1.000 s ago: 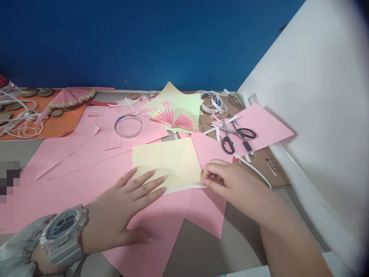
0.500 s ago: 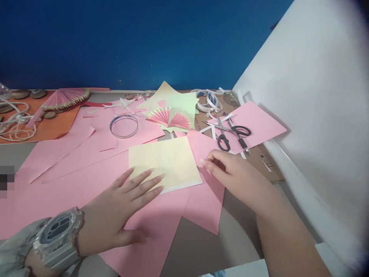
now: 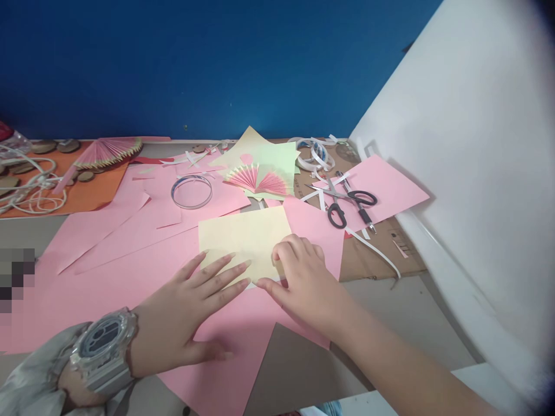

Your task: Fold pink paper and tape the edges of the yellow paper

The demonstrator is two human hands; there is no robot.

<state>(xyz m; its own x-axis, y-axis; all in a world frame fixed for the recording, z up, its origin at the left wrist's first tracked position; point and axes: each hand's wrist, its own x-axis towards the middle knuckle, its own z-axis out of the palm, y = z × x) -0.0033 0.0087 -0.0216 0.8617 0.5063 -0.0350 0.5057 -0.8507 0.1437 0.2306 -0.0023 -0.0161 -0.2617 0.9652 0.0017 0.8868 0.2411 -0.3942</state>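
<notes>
A pale yellow sheet of paper (image 3: 243, 231) lies on pink paper, a white strip running along its near edge. My left hand (image 3: 195, 306), wearing a watch (image 3: 104, 341) on its wrist, rests on the sheet's left part with fingers spread. At the sheet's near right part is my right hand (image 3: 299, 271), its fingers bent over the paper and its thumb at the near edge, apart from the fingers. Behind the sheet lies a pleated pink paper fan (image 3: 258, 180) on light green and yellow paper. Scissors (image 3: 342, 199) and a pen (image 3: 358, 202) lie to the right.
Large pink sheets (image 3: 121, 289) cover much of the table. A tape roll (image 3: 191, 192) sits on them. Coiled white strips (image 3: 314, 153) lie farther back. At far left are another pleated fan (image 3: 108, 151) and a white cord (image 3: 39, 179). A white wall (image 3: 485, 173) bounds the right.
My right hand has moved left onto the near right part of the yellow sheet. A thin white strip now shows on the cardboard at right. My left hand stays spread on the sheet.
</notes>
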